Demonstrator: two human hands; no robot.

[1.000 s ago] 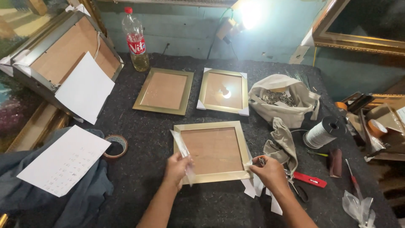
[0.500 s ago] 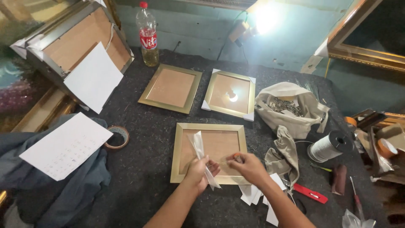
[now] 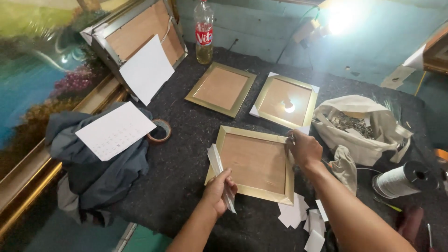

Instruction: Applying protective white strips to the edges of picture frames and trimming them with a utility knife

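Gold frame, face down on dark felt table, both hands on it.

Left hand at frame's near left corner, fingers curled shut around a strip of folded white paper standing up along frame's left edge. Right hand at frame's far right corner, fingers pinched closed on a small metal piece, too small to identify. Beyond frame: two more gold frames side by side. Right of frame: cloth bag, spool of white cord. Left of frame: tape roll. White scraps near frame's near right corner.
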